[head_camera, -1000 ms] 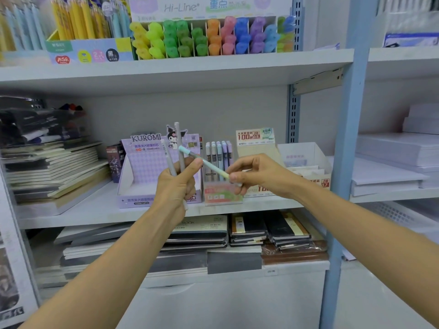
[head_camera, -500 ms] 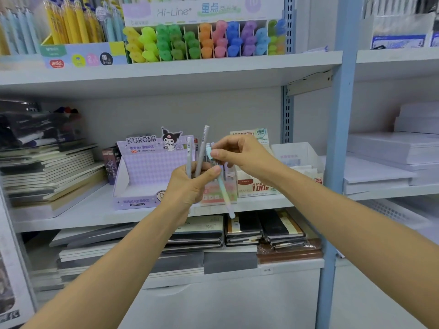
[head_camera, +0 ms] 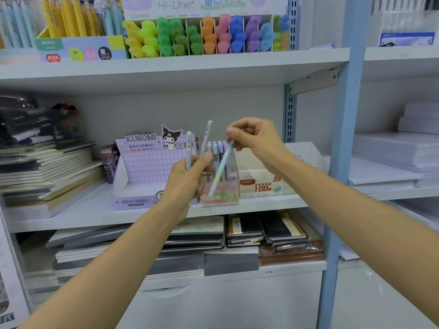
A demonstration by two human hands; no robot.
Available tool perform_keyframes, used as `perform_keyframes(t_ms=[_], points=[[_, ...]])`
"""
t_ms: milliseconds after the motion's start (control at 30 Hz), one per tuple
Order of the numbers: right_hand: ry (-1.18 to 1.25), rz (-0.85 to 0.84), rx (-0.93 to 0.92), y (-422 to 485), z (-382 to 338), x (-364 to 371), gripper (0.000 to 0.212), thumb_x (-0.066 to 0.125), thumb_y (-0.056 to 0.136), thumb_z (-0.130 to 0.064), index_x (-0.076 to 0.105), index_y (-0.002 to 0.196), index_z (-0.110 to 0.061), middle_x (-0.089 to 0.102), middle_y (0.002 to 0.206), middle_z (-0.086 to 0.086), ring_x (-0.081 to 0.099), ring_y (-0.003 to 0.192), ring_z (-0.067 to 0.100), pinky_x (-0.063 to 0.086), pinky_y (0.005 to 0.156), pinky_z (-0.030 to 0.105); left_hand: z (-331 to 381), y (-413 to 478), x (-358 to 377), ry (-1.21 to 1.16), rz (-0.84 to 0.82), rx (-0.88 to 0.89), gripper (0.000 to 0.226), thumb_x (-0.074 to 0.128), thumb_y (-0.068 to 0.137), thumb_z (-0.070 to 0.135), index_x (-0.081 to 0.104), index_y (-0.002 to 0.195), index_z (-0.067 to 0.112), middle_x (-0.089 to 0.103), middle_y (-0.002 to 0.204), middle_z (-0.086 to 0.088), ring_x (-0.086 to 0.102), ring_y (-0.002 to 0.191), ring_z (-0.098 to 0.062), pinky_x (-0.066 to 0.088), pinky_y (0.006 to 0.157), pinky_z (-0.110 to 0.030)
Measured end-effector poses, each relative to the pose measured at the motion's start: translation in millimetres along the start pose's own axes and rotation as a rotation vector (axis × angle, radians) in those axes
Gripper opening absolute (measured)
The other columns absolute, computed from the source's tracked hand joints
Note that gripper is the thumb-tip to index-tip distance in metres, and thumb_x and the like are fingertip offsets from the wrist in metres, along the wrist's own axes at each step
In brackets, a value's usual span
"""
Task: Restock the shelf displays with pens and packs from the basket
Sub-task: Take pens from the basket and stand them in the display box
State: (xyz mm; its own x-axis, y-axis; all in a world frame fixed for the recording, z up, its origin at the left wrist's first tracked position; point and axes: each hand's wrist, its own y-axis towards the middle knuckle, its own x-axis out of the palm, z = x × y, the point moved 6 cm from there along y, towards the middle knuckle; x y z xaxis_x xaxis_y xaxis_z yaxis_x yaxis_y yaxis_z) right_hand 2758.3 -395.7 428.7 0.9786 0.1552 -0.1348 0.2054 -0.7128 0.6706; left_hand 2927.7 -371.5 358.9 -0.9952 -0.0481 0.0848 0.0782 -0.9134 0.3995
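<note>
My left hand point(head_camera: 187, 179) grips two pale pens point(head_camera: 205, 136) upright in front of the purple Kuromi display box point(head_camera: 142, 176). My right hand point(head_camera: 254, 138) pinches the top end of a pastel green-blue pen point(head_camera: 219, 172), which hangs tilted with its tip low over the small pink pen display point(head_camera: 222, 197). That display holds several pastel pens point(head_camera: 219, 150) standing upright on the middle shelf point(head_camera: 78, 214). No basket is in view.
A cream refill box point(head_camera: 263, 186) and a white carton point(head_camera: 306, 153) stand right of the pen display. Highlighters point(head_camera: 206, 36) fill the top shelf. Notebooks point(head_camera: 47, 172) are stacked at left and below. A blue shelf post point(head_camera: 342, 162) rises at right, with paper reams point(head_camera: 403, 148) beyond.
My right hand pulled one pastel pen out of my left hand, turned it from level to hanging tip down, and moved it right over the pink display. My left hand kept two pens.
</note>
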Motion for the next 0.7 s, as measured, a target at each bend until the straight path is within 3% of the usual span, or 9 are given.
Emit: perform_keyframes(t_ms=[133,233,433,700], points=[[-0.116,0.288,-0.131,14,-11,-35,0.007,0.066,0.089,-0.007,0.067,0.095,-0.004,0.069,0.084,0.012,0.067,0.073,0.015,0.056,0.068,0.021,-6,3,-11,-0.024,0.047,-0.051,0.022,0.048,0.099,0.024,0.065,0.091,0.013,0.060,0.064,0.006,0.036,0.037,-0.008,0.028,0.034,-0.017],[-0.243,0.357,-0.189,18,-7,-43,0.006,0.067,0.088,-0.008,0.069,0.093,-0.006,0.070,0.083,0.011,0.070,0.076,0.017,0.058,0.070,0.024,-9,2,-16,-0.010,0.043,-0.028,0.024,0.046,0.102,0.024,0.065,0.094,0.013,0.055,0.058,0.008,0.041,0.041,-0.007,0.030,0.034,-0.017],[-0.424,0.233,-0.168,18,23,-18,0.006,0.069,0.087,-0.011,0.072,0.091,-0.008,0.071,0.079,0.003,0.068,0.077,0.015,0.058,0.075,0.029,-14,1,-18,0.061,0.015,-0.001,0.025,0.041,0.105,0.030,0.062,0.100,0.017,0.054,0.063,0.001,0.051,0.048,-0.010,0.043,0.042,-0.020],[-0.507,0.012,-0.100,34,32,-2,0.010,0.068,0.088,-0.012,0.070,0.095,-0.005,0.072,0.083,0.008,0.070,0.079,0.018,0.059,0.078,0.030,-23,4,-25,0.010,-0.010,-0.023,0.024,0.047,0.102,0.031,0.067,0.100,0.018,0.048,0.060,0.006,0.037,0.045,-0.007,0.029,0.036,-0.015]])
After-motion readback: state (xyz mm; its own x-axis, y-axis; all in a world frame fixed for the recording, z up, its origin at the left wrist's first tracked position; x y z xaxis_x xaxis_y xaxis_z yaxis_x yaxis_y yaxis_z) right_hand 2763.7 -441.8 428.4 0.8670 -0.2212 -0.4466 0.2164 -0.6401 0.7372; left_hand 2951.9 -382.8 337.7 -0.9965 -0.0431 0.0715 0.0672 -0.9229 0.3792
